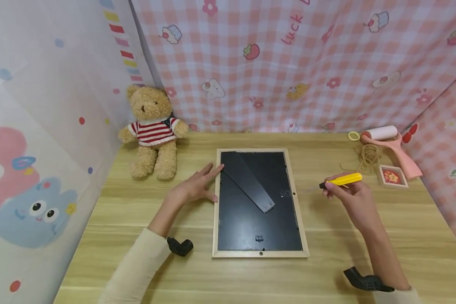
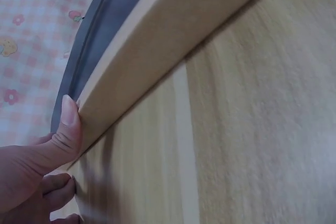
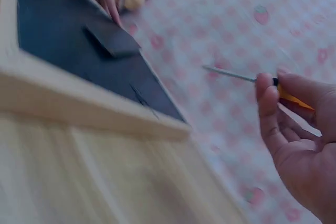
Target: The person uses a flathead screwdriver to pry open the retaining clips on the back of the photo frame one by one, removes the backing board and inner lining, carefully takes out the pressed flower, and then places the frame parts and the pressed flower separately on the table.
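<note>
A picture frame [image 1: 259, 254] lies face down on the table, its pale wooden rim round a black back panel [image 1: 243, 230]. Slantwise across that panel runs a black stand leg [image 1: 251, 181]. My left hand [image 1: 197, 185] touches the frame's left side, fingers spread; in the left wrist view the thumb [image 2: 68, 124] rests against the wooden edge. To the right of the frame, my right hand [image 1: 351, 196] holds a screwdriver [image 1: 346, 179] with a yellow handle between thumb and fingers. Its thin metal shaft [image 3: 228, 73] points toward the frame without touching it.
A teddy bear [image 1: 152, 131] in a striped sweater sits at the back left. At the back right are a pink-handled lint roller [image 1: 399, 154], a coil of twine [image 1: 368, 157], a yellow ring [image 1: 353, 136] and a small square box [image 1: 392, 176]. Patterned cloth [image 1: 251, 84] hangs behind the table.
</note>
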Demonstrator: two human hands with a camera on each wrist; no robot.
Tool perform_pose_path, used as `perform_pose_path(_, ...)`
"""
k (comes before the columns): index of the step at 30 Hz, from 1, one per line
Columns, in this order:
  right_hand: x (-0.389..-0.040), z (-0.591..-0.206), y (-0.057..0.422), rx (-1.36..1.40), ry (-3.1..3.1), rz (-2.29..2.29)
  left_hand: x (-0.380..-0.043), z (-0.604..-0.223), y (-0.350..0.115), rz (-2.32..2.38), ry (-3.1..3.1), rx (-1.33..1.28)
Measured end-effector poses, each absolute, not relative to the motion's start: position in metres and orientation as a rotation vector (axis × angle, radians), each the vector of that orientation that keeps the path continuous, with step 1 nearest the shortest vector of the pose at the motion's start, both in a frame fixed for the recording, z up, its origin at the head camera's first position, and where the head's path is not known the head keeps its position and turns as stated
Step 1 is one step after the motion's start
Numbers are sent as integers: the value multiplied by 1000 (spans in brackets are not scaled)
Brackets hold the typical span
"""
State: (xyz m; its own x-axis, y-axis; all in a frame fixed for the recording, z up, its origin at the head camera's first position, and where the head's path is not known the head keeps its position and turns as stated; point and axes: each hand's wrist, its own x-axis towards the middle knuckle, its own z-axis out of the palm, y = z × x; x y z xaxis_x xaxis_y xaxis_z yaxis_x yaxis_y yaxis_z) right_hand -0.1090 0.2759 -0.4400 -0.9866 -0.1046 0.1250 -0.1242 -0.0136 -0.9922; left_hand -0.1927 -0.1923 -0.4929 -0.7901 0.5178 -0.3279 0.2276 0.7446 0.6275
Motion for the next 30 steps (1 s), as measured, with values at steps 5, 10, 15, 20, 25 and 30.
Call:
perform_pose_path(5,-115,-453,247,336,-1888,2570,-197,-489,-189,766,2439,534)
perform_pose_path(10,-119,-460,228,327,-1676,2816,-202,-500,-193,825,2417,547)
perform_pose_path(15,-124,-467,208,227,-1698,2864,-205,-518,-204,904,2370,681)
perform_pose_path(20,-134,-473,182,211,-1857,2729,-205,-528,-212,955,2337,770)
perform_pose_path(25,-145,-475,152,293,-1950,2648,-203,-524,-213,942,2323,778)
perform_pose_path(30,-157,-472,126,317,-2060,2630,-201,-519,-209,900,2335,782)
